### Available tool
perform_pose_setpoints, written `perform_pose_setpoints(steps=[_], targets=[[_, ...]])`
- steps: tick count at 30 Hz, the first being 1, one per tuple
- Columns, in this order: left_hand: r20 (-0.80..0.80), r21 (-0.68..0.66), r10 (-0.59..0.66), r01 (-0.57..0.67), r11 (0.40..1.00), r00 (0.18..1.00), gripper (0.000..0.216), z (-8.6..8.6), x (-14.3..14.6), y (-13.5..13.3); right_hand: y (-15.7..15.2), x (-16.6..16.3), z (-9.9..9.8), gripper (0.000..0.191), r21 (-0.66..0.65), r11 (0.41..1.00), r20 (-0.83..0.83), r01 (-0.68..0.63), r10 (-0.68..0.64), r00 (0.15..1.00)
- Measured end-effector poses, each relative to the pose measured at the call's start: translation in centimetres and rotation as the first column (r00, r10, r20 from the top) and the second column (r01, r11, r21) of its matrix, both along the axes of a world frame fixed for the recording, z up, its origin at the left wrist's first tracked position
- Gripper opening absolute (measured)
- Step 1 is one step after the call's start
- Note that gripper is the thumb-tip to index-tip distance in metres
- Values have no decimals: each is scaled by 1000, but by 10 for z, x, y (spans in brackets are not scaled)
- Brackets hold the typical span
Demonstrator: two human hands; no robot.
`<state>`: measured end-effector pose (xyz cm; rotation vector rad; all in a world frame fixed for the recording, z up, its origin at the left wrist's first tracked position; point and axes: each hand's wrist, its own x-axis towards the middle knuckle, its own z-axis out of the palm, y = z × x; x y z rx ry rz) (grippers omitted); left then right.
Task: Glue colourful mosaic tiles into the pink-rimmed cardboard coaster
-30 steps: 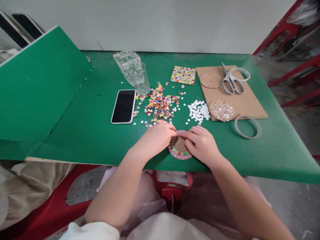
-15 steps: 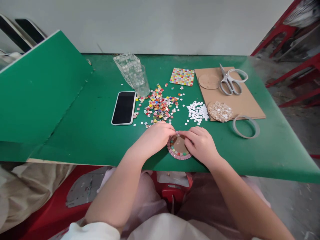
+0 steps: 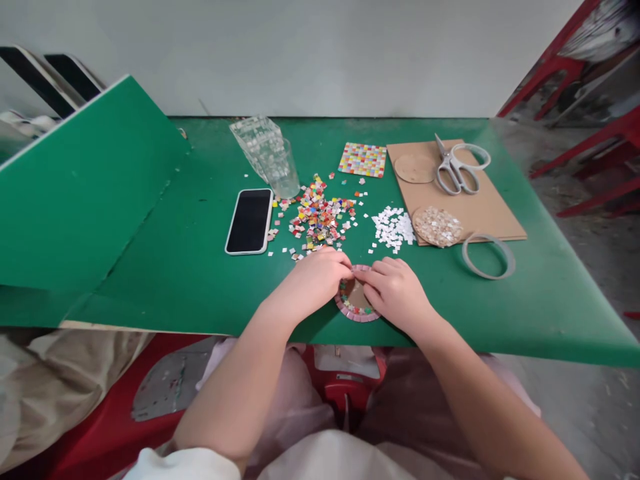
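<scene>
A round mosaic coaster (image 3: 355,295) lies on the green table, close to its front edge. Pink tiles ring its rim, small coloured star-like tiles form an inner row, and its middle is bare brown. My left hand (image 3: 320,277) is closed at the far left of the rim, fingertips pinched together; whatever lies between them is hidden. From the right, my right hand (image 3: 399,290) grips the coaster with curled fingers, its index fingertip meeting the left fingertips at the far rim. Just beyond my hands spreads a pile of multicoloured mosaic tiles (image 3: 320,213), with white tiles (image 3: 393,227) to its right.
A phone (image 3: 250,220) lies left of the tiles, near a tipped clear cup (image 3: 285,175). Scissors (image 3: 455,170) and a tile-filled disc (image 3: 437,227) rest on brown board (image 3: 487,207). A tape roll (image 3: 487,257) lies at right, a square mosaic (image 3: 363,160) behind.
The fingertips of both hands have drawn slightly closer at the far rim, and more of the pink rim shows there. The camera view has shifted a little.
</scene>
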<state>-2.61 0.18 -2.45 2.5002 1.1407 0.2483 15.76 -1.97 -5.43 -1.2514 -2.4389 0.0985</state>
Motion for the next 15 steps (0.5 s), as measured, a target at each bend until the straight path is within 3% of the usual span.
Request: perform_pose_setpoints(steps=[8, 11, 13, 15], targets=[[23, -33, -18, 18, 999, 1000, 38, 7, -9, 6, 1, -1, 0, 27, -88, 996, -41, 21, -25, 999], [99, 59, 213, -219, 974, 972, 36, 8, -27, 16, 0, 0, -3, 26, -65, 997, -88, 39, -45, 995], [146, 132, 394, -412, 901, 908, 32, 6, -39, 22, 0, 1, -3, 26, -23, 998, -142, 61, -64, 988], [139, 170, 465, -484, 858, 874, 31, 1, -45, 26, 0, 1, -3, 25, -8, 996, -196, 87, -87, 977]])
